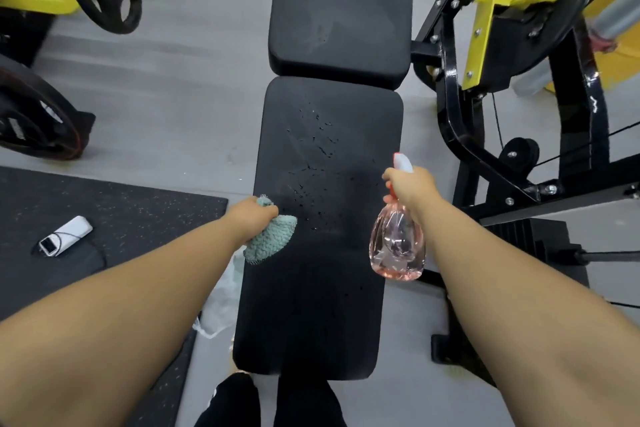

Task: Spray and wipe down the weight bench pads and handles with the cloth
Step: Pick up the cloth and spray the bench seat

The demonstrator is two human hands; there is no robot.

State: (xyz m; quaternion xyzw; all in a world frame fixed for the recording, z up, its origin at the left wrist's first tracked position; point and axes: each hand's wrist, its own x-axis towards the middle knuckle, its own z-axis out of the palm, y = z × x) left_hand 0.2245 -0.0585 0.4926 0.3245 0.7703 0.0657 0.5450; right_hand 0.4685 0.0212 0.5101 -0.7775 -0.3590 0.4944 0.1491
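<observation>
On the far left I see a white device (65, 236) lying on the dark floor mat (114, 204), well away from my work. Next comes my left hand (251, 218), closed tight around the bunched green cloth (272, 237), which touches the left edge of the long bench pad (311, 305). I think the cloth is soft and light, so a fist grip in its middle is best for pushing it flat. My left arm reaches forward, almost straight. The pad is the surface I must wipe (it has little water drops (317, 146) sitting on it already), and it looks smooth and maybe slippery when wet. Beyond it is the shorter seat pad (339, 21). To the right, my right hand (410, 185) is wrapped around the neck of the pink spray bottle (397, 246), held in the air over the pad's right edge. It is clear plastic, probably light, best held at the neck by the trigger. That arm reaches forward too.
</observation>
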